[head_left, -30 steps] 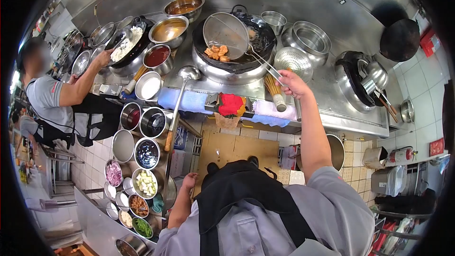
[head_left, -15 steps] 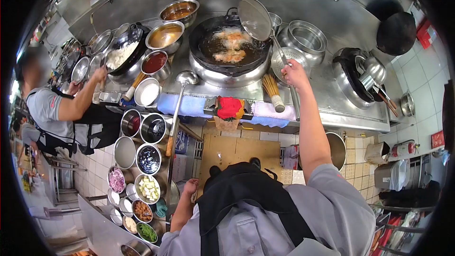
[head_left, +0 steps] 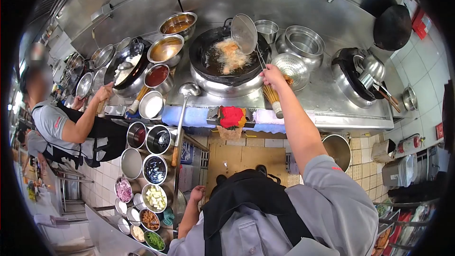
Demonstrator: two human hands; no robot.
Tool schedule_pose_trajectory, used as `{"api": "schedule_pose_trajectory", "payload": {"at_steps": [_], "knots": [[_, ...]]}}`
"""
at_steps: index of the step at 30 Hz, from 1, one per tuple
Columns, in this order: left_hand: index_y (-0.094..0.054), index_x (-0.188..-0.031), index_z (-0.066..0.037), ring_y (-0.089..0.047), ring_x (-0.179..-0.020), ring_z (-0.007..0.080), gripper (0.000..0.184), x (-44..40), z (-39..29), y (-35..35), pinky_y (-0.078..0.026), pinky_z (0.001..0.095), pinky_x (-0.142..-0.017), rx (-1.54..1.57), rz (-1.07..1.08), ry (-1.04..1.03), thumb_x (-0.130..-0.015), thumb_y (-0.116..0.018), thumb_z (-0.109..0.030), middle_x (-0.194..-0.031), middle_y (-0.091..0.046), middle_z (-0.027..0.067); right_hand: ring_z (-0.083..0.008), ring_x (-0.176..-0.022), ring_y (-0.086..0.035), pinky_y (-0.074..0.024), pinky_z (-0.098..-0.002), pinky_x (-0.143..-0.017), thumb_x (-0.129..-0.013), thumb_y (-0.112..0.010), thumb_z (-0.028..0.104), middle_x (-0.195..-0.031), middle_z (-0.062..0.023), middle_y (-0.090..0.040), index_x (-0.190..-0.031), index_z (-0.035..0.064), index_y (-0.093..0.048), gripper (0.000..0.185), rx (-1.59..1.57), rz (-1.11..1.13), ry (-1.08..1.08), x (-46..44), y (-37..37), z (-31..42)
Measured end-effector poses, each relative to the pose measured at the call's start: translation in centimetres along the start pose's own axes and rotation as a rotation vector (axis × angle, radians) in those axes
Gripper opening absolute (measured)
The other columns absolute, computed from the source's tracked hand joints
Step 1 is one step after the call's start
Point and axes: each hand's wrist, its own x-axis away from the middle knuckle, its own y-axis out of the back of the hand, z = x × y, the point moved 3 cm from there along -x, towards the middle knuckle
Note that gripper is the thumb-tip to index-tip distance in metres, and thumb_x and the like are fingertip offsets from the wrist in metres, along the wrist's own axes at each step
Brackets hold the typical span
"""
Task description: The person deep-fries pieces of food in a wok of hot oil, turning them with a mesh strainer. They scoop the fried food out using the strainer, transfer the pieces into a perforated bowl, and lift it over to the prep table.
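Observation:
My right hand (head_left: 274,77) grips the handle of a round mesh strainer (head_left: 244,34), which is tilted over the right side of a black wok (head_left: 201,64). Pieces of food (head_left: 231,56) bubble in the oil of that wok. Beneath my right wrist a bamboo brush (head_left: 272,99) lies at the counter's edge, and a perforated ladle (head_left: 291,69) rests just to the right with a little brown food near its left edge. My left hand (head_left: 197,193) hangs low beside my apron, fingers curled, away from the stove; whether it holds anything is too small to tell.
A long ladle (head_left: 184,114) lies left of the wok. Sauce bowls (head_left: 165,49) and ingredient pots (head_left: 155,169) stand to the left. A co-worker (head_left: 71,123) is at another wok (head_left: 124,68). Metal pots (head_left: 303,42) and a kettle-like vessel (head_left: 372,68) are on the right.
The food that was in the strainer is now in the wok's oil, which foams. The strainer and my right hand first moved right and up, then back left. My left hand stays low.

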Motion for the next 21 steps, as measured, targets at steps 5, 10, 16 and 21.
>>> {"api": "schedule_pose_trajectory", "payload": {"at_steps": [5, 10, 16, 21], "knots": [[-0.049, -0.096, -0.001, -0.05, -0.064, 0.013, 0.023, -1.0, 2.5, 0.4, -0.042, 0.0256, -0.054, 0.076, 0.076, -0.005, -0.075, -0.04, 0.001, -0.074, -0.052, 0.0036, -0.0085, -0.045, -0.039, -0.0314, -0.0208, -0.035, -0.079, -0.037, 0.003, -0.07, -0.008, -0.05, -0.113, -0.0004, -0.037, 0.034, -0.038, 0.092, -0.026, 0.2, 1.1, -1.0], [-0.05, -0.095, -0.001, -0.049, -0.062, 0.0122, 0.025, -0.4, 2.1, 0.5, -0.041, 0.0249, -0.052, 0.018, 0.033, 0.006, -0.073, -0.04, 0.002, -0.071, -0.051, 0.002, -0.015, -0.055, -0.05, -0.0407, -0.0271, -0.048, -0.079, -0.041, 0.008, -0.075, -0.0115, -0.056, -0.108, -0.0009, -0.043, 0.031, 0.098, -0.172, 0.142, 1.2, 1.6, -0.6], [-0.051, -0.094, -0.002, -0.05, -0.064, 0.0133, 0.018, -0.3, 0.1, 0.3, -0.043, 0.0258, -0.057, 0.048, 0.044, -0.03, -0.077, -0.042, -0.002, -0.072, -0.052, 0.0021, -0.0242, -0.074, -0.056, -0.0416, -0.0318, -0.07, -0.078, -0.047, 0.014, -0.08, -0.0149, -0.058, -0.109, 0.0031, -0.046, 0.033, 0.487, -0.464, 0.405, 1.7, 2.4, 2.1], [-0.053, -0.091, -0.002, -0.055, -0.069, 0.0184, 0.016, -2.3, 0.4, 0.8, -0.044, 0.0301, -0.063, -0.017, -0.015, -0.123, -0.08, -0.047, -0.011, -0.073, -0.056, 0.005, -0.0235, -0.071, -0.056, -0.0421, -0.0321, -0.067, -0.077, -0.049, 0.012, -0.078, -0.0135, -0.058, -0.108, 0.0033, -0.046, 0.032, 0.489, -0.464, 0.492, 1.9, 2.4, 3.3]]}}
